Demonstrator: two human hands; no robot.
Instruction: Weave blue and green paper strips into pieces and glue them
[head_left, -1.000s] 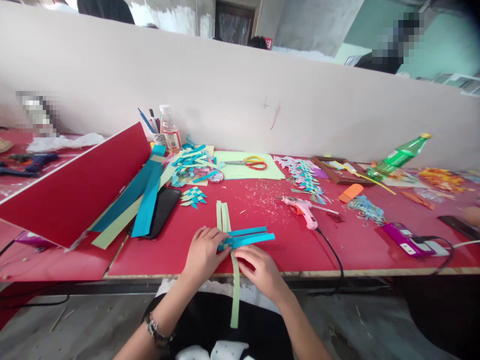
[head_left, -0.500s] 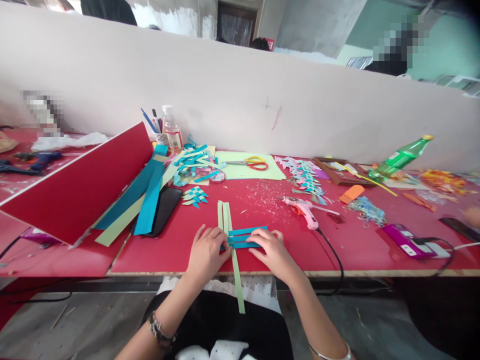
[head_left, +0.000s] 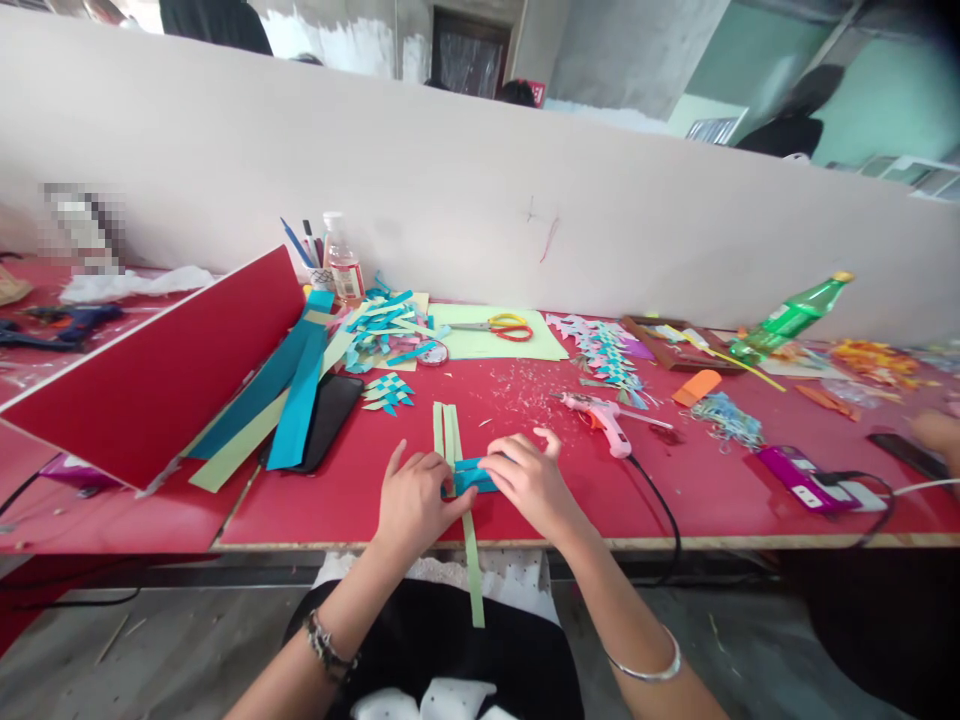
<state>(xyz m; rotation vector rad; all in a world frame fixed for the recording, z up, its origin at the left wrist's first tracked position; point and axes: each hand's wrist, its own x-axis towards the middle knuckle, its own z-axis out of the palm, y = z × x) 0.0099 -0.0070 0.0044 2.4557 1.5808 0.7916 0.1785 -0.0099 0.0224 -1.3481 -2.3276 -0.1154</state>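
Note:
Pale green paper strips (head_left: pixel 474 572) and blue paper strips (head_left: pixel 472 466) cross at the table's front, two green ones standing up toward the back and one hanging over the edge. My left hand (head_left: pixel 418 492) pinches the crossing from the left, its fingertips over the strips. From the right, my right hand (head_left: pixel 529 482) has closed its thumb and fingers on the blue strips, which hides their right ends. Behind my hands lies a small woven blue-and-green paper piece (head_left: pixel 388 392). A pink glue gun (head_left: pixel 611 425) rests to the right of my right hand.
Scissors (head_left: pixel 499 325) lie on pale green sheets (head_left: pixel 480 345). A phone (head_left: pixel 330 420) and wide paper strips (head_left: pixel 296 395) lie left, by a tilted red board (head_left: pixel 165 370). A power strip (head_left: pixel 802 480), green bottle (head_left: pixel 795 320) and another person's hand (head_left: pixel 937 435) are at right.
My right hand has moved left along the blue strips, closer to my left hand, and now covers their right ends. My left hand stays at the crossing, its index finger raised more.

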